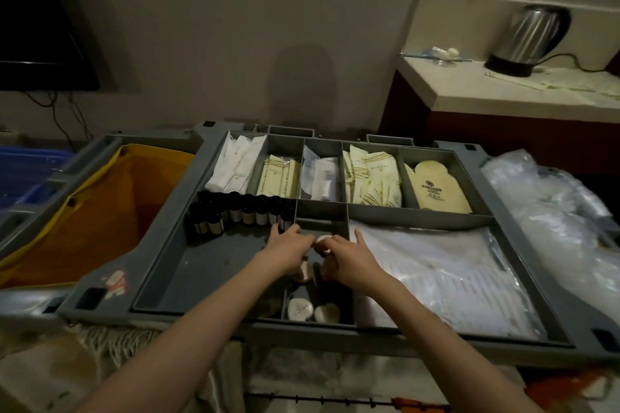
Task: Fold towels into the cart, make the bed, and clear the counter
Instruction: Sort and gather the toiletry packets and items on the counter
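The grey housekeeping cart's top tray lies in front of me, split into compartments. Both hands reach into its narrow middle compartment. My left hand and my right hand meet there, and together their fingertips pinch a small round white wrapped soap. More round soaps lie below the hands, two of them near the tray's front edge. The counter stands at the back right with a steel kettle and small items on it.
A row of small dark bottles stands left of my hands. White and yellow packets fill the back compartments. Clear bagged items lie at right. A yellow laundry bag hangs at the cart's left. Towels sit below.
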